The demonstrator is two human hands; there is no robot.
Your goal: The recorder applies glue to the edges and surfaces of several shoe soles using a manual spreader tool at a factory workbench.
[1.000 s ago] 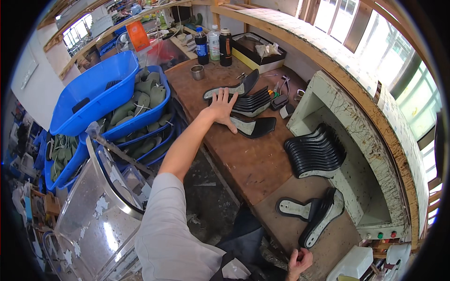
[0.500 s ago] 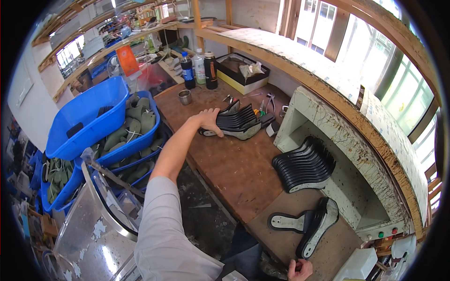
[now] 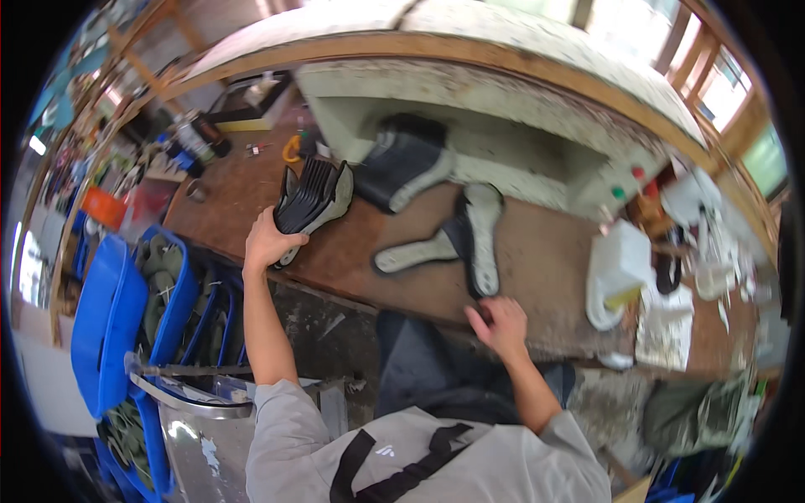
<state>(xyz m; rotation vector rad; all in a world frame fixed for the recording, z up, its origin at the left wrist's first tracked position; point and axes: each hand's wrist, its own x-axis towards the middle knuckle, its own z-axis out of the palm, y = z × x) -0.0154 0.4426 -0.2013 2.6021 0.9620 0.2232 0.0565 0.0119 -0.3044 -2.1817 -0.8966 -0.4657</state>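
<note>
The left hand (image 3: pixel 272 241) clasps stacked soles (image 3: pixel 314 199) near the tabletop's (image 3: pixel 549 260) front edge, where even pressure should keep them nested; whether the half-curled right hand (image 3: pixel 503 325) grips anything is unclear.

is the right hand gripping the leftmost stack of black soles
No, the left hand grips that stack, well away from the right hand.
</note>
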